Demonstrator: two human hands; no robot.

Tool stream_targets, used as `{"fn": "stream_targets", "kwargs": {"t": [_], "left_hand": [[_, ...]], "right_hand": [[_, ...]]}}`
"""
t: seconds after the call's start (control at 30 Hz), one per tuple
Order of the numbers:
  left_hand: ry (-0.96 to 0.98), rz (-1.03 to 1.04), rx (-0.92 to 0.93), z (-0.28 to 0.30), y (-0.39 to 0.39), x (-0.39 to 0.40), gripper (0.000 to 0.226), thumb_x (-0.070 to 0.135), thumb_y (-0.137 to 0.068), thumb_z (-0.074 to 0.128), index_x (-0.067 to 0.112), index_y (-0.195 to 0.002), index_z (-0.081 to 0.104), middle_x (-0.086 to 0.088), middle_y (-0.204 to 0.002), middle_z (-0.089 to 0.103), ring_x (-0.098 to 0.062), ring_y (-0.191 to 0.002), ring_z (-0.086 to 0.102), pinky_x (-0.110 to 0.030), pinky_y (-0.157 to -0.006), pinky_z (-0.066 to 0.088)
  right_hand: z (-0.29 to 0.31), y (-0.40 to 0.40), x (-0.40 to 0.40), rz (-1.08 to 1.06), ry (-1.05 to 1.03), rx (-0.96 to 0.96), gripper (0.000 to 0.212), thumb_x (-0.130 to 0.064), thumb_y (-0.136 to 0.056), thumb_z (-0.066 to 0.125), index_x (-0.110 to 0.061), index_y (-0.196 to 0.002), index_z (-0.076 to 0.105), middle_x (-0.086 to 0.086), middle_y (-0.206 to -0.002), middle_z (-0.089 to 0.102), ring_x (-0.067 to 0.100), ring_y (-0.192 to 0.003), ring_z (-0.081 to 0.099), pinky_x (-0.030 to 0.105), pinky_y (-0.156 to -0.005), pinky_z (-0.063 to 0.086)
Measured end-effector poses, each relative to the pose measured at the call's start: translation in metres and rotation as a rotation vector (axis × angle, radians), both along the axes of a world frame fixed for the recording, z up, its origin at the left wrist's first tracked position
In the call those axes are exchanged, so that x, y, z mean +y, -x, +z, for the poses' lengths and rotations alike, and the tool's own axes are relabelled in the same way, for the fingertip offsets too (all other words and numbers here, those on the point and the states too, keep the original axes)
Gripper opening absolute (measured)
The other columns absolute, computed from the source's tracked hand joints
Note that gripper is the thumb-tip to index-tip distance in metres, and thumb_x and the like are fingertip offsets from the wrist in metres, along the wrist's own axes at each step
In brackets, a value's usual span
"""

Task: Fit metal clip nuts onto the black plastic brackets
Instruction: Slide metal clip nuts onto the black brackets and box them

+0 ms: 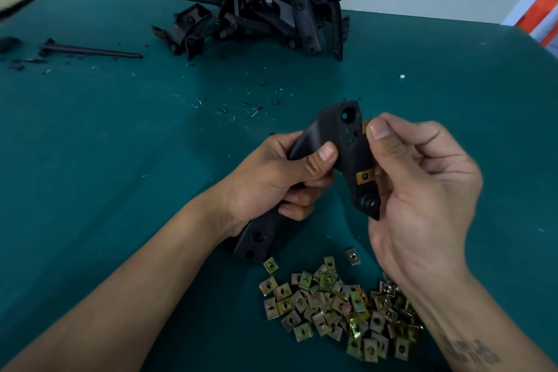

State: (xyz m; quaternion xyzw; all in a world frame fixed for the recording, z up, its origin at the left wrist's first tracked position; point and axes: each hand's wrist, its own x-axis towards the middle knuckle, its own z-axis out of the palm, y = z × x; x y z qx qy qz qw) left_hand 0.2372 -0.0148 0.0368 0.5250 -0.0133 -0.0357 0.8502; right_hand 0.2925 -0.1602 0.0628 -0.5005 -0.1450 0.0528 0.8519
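Above a green table (90,130), the left hand (265,184) grips a black bracket (329,142) while the right hand (422,190) pinches a clip nut (366,126), apparently against its far edge. Another nut (364,177) sits fitted lower down; loose clip nuts (341,305) lie near, spare brackets (259,15) far.

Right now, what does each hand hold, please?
Left hand: grips the black bracket.
Right hand: pinches a clip nut at the bracket's upper edge.

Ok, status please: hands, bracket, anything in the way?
Left hand grips bracket. Right hand pinches clip nut at its upper edge. One nut already fitted. Nothing blocking.
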Motion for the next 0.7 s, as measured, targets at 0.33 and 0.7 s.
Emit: {"fn": "stream_targets", "kwargs": {"t": [0.33, 0.7], "left_hand": [[-0.156, 0.075, -0.068, 0.0051, 0.0036, -0.0013, 0.017, 0.019, -0.095, 0.053, 0.013, -0.080, 0.056, -0.003, -0.064, 0.038, -0.012, -0.044, 0.026, -0.018, -0.041, 0.027], [-0.116, 0.035, -0.106, 0.0033, 0.0049, -0.0001, 0.015, 0.033, -0.087, 0.061, 0.024, -0.074, 0.063, -0.001, -0.064, 0.037, -0.010, -0.045, 0.027, -0.018, -0.042, 0.027]], "right_hand": [[-0.0075, -0.0057, -0.0053, -0.015, 0.100, -0.304, 0.021, -0.002, -0.086, 0.076, -0.023, -0.083, 0.075, -0.003, -0.092, 0.075, 0.015, -0.088, 0.069, 0.026, -0.080, 0.054], [-0.0041, -0.0036, -0.0066, -0.111, 0.230, -0.636, 0.024, 0.005, -0.091, 0.071, -0.017, -0.097, 0.065, -0.001, -0.096, 0.072, 0.012, -0.085, 0.069, 0.023, -0.075, 0.053]]}}
